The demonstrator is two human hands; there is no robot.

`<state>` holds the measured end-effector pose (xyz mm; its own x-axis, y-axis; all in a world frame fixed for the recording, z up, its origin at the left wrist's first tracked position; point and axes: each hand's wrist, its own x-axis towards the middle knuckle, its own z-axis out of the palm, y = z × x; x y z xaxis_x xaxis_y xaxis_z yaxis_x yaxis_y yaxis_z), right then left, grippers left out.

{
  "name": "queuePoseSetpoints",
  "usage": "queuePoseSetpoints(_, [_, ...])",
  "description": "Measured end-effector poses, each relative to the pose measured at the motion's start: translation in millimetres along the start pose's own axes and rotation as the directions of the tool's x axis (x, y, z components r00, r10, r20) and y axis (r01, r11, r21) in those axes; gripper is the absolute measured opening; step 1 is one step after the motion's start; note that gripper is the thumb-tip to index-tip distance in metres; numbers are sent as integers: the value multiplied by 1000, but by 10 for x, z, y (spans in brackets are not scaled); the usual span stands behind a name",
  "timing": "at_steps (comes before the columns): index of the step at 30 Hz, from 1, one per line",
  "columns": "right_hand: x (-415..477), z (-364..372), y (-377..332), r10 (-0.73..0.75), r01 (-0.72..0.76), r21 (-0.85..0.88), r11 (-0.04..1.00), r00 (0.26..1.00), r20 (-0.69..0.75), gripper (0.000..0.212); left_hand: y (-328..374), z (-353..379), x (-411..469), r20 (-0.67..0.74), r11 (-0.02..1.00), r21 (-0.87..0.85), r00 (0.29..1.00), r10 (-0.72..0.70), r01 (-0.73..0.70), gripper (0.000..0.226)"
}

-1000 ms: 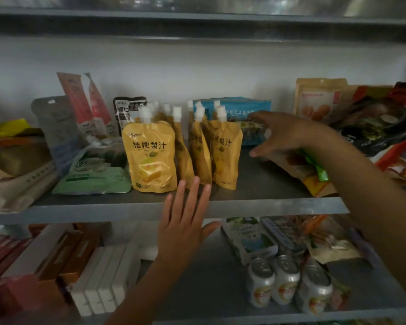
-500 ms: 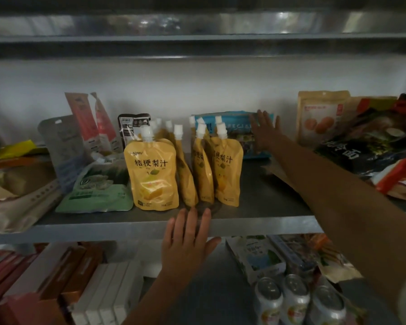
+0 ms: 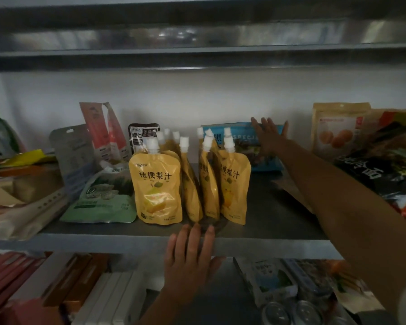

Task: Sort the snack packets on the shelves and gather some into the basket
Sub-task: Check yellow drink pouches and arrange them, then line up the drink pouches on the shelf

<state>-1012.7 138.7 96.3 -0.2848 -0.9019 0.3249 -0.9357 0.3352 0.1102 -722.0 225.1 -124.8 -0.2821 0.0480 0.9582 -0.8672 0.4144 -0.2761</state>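
Middle grey metal shelf (image 3: pixel 103 240), dim light.

Centre: cluster of yellow spouted foil drink pouches with white caps, upright, packed close. The front pouch (image 3: pixel 156 188) reads "桔梗梨汁" in dark characters, with a small brand line above too blurred to read. The same characters show on the right-hand pouch (image 3: pixel 232 184).

Behind them, against the back wall: blue rectangular snack packet (image 3: pixel 237 146), upright, letters "SPECI" legible.

Right hand (image 3: pixel 268 137) reaches deep, fingers spread and straight, palm laid flat against that blue packet's front; grips nothing.

Left hand (image 3: pixel 190 256) is low and centre, fingers straight and together, tips on the shelf's front lip just before the pouches; holds nothing.

Left of the pouches: pale green flat packet (image 3: pixel 103 200) lying down, grey hang-hole pouch (image 3: pixel 73 156) leaning, two salmon-red slim pouches (image 3: pixel 103 130) upright, small black-and-white sachet (image 3: pixel 142 137).

Right: tan bag picturing round golden pieces (image 3: pixel 338 130); dark packet with large white characters (image 3: pixel 380 165), seen upside down.

Lower shelf: white boxes (image 3: pixel 113 299), silver can tops (image 3: pixel 291 313).
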Motion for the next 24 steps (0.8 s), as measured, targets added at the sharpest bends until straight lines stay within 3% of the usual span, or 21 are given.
queuePoseSetpoints(5, [61, -9, 41, 4, -8, -41, 999, 995, -95, 109, 4, 12, 0, 4, 1000, -1, 1000, -12, 12, 52])
queuePoseSetpoints(10, [102, 54, 127, -27, 30, 91, 995, 999, -34, 97, 12, 14, 14, -8, 1000, -5, 1000, -26, 26, 50])
queuePoseSetpoints(13, [71, 9, 123, 7, -9, 49, 999, 999, 50, 75, 10, 12, 17, -9, 1000, 2, 1000, -23, 23, 50])
queuePoseSetpoints(18, [0, -29, 33, -5, -3, 34, 999, 973, 230, 86, 7, 24, 2, -4, 1000, 7, 1000, -23, 23, 49])
queuePoseSetpoints(21, [-51, 31, 34, -21, 37, -83, 996, 982, 187, 84, 2, 23, 24, -10, 1000, -10, 1000, -24, 24, 49])
queuePoseSetpoints(24, [-82, 60, 8, 20, 2, -166, 986, 991, 132, 66, -9, 14, 45, -2, 1000, -24, 1000, -20, 20, 49])
